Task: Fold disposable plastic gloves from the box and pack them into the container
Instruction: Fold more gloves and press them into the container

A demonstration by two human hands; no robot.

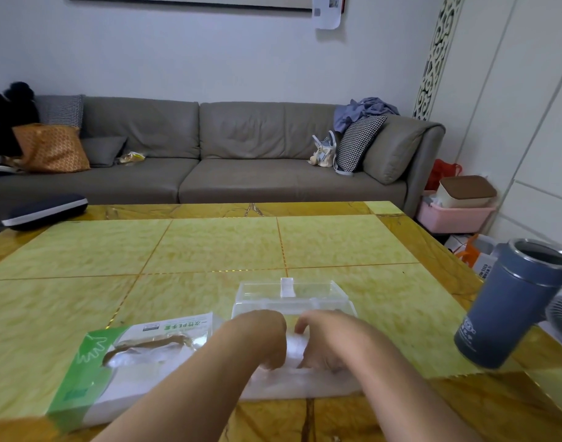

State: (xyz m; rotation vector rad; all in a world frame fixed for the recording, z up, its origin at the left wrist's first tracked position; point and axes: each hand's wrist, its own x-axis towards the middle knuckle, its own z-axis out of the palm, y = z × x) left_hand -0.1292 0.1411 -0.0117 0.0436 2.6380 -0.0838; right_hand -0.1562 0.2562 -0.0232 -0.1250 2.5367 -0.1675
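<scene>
Two hands work close together near the tabletop's [209,247] front edge: left hand [262,338] and right hand [324,342] both have fingers curled down onto a clear plastic glove [294,346], pinching/rolling it btwn them, prob. mid-fold. Glove's lower part lies flat on the tabletop below the hands, which likely keeps the film steady while it's folded. Glove box [113,362], green/white w/ torn slot on top, lies just left of the hands, under the left forearm, so the next glove is in easy reach. Clear container [289,298] sits right behind the hands, lid up, looks empty, though it's hard to tell w/ clear plastic. Short move fwd to pack. Blue-grey flask [512,304] stands well to the right, dark case [43,210] far left corner; neither blocks. Grey sofa [241,154] beyond.
</scene>
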